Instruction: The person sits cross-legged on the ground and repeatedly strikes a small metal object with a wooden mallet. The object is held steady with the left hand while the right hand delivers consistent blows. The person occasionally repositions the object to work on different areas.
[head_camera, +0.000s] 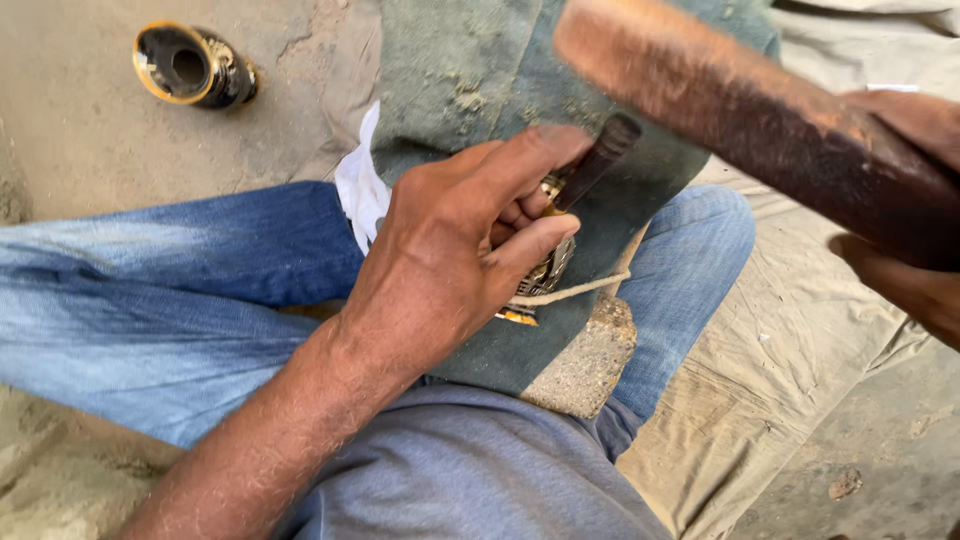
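Small brass-coloured metal piece (548, 268) lay on a green cloth (450, 70) draped over the lap, mostly hidden under the left hand (455, 255). Left hand's fingers were curled shut around the piece and around a dark punch (592, 165), held tilted with its upper end free above the fingers. A pale cord (575, 290) ran from the piece toward the right knee. Right hand (900, 200) was clamped round a blurred wooden mallet (720, 95), raised above and to the right of the punch, well apart from it. A stone block (585, 365) sat under the cloth's lower edge, between the jeans-clad legs (170, 290). White rag (358, 185) lay at the cloth's left edge. Open sandy floor (70, 140) lay to the left; a black-and-gold vessel (190, 65) rested there, far from both hands. Canvas sheet (780, 350) covered the ground on the right.
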